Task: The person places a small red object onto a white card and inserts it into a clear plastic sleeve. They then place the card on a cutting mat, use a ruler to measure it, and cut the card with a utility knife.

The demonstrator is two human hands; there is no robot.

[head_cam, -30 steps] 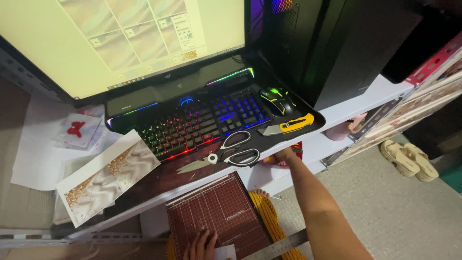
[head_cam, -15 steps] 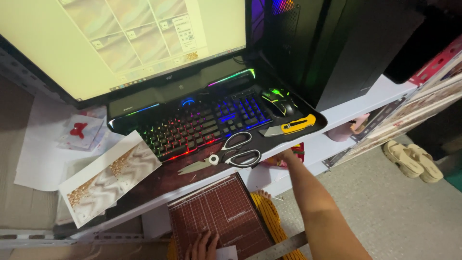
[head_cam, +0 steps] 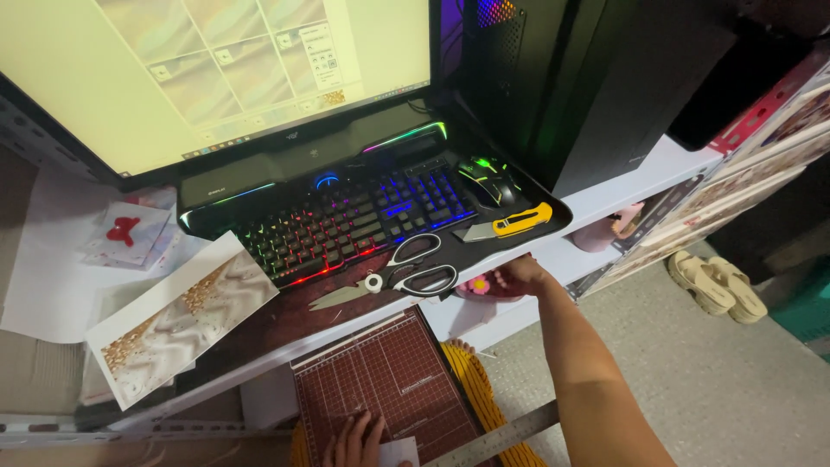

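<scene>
Head view: right hand (head_cam: 519, 275), fingers curled on a pink thing (head_cam: 475, 285) just below the scissors (head_cam: 393, 277); left hand (head_cam: 354, 441) lies open on the cutting mat (head_cam: 380, 380).

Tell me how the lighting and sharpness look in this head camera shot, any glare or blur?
Head view: the monitor is overexposed, washing out its upper left; the backlit keyboard glows in rainbow colours against a dim desk; the right hand sits in shade under the desk edge; the left hand is cut off at the bottom; edges bow slightly, no motion blur.
</scene>
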